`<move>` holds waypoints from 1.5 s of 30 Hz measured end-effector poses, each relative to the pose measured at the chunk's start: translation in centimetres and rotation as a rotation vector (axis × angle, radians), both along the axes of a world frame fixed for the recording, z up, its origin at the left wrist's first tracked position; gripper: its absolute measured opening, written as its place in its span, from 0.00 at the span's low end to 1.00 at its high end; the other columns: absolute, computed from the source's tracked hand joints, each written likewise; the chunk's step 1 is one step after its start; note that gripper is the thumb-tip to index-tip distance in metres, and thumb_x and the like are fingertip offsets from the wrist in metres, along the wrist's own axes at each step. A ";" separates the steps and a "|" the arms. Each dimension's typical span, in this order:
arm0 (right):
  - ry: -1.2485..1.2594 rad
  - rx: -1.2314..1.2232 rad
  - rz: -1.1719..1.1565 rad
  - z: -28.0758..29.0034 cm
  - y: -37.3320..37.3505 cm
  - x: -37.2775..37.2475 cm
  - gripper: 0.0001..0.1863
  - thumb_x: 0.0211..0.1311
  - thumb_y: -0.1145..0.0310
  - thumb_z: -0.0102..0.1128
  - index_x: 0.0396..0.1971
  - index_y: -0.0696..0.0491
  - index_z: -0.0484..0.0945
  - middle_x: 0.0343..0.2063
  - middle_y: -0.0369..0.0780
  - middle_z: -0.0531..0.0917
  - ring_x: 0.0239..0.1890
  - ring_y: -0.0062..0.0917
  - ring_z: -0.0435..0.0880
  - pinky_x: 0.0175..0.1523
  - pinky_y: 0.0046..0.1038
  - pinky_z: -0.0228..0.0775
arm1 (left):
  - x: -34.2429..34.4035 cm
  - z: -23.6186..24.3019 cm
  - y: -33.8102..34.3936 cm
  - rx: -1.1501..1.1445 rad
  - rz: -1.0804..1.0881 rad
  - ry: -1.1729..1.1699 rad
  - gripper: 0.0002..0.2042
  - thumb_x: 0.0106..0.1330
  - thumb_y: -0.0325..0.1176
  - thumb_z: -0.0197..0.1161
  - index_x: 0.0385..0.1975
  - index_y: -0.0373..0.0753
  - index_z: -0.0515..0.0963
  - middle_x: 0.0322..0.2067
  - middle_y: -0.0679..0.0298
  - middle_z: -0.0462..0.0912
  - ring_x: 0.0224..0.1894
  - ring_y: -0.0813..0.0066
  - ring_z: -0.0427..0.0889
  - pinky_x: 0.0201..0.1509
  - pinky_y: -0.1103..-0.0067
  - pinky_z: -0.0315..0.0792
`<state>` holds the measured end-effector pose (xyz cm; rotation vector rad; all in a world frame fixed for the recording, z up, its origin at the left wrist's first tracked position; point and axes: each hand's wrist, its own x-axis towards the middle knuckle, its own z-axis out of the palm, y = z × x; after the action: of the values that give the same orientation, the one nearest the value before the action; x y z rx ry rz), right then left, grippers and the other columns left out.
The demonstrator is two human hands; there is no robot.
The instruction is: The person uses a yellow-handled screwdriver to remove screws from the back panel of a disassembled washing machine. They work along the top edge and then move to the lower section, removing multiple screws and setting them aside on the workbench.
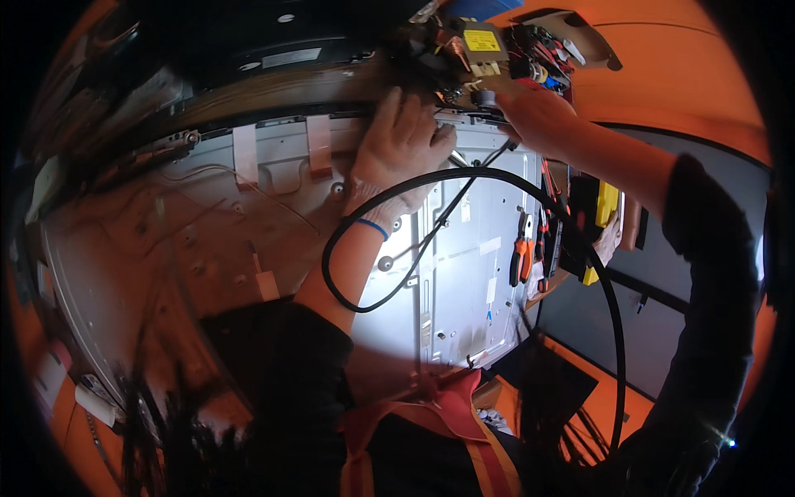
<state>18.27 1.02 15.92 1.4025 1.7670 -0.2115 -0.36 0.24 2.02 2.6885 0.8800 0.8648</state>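
A large pale metal panel (464, 273) lies in front of me, brightly lit at its middle. My left hand (396, 153), in a light work glove with a blue cuff edge, rests at its far edge with the fingers stretched out. Close to its thumb is a short shiny metal rod (458, 158). My right hand (540, 120) is bare and closed at the far right corner; what its fingers grip is hidden. A black cable (474, 174) runs from just below that hand and loops around in front of my left forearm.
Two flat ribbon strips (319, 145) cross the panel's far edge. Orange-handled pliers (522, 258) lie on its right side. Beyond are a box with a yellow label (482, 41) and a heap of small parts (542, 58). A yellow-and-black object (606, 203) stands right.
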 end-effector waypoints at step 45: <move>-0.093 -0.087 0.525 0.0 0.9 3.1 0.18 0.60 0.69 0.57 0.50 0.55 0.72 0.27 0.45 0.78 0.39 0.34 0.82 0.29 0.32 0.78 | -0.3 0.0 0.2 0.033 -0.014 -0.176 0.09 0.56 0.37 0.60 0.34 0.44 0.80 0.39 0.57 0.78 0.52 0.60 0.72 0.67 0.62 0.62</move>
<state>21.32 1.90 15.95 0.8337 1.9524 0.0580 -0.67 0.42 2.07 2.5932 0.8129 1.1014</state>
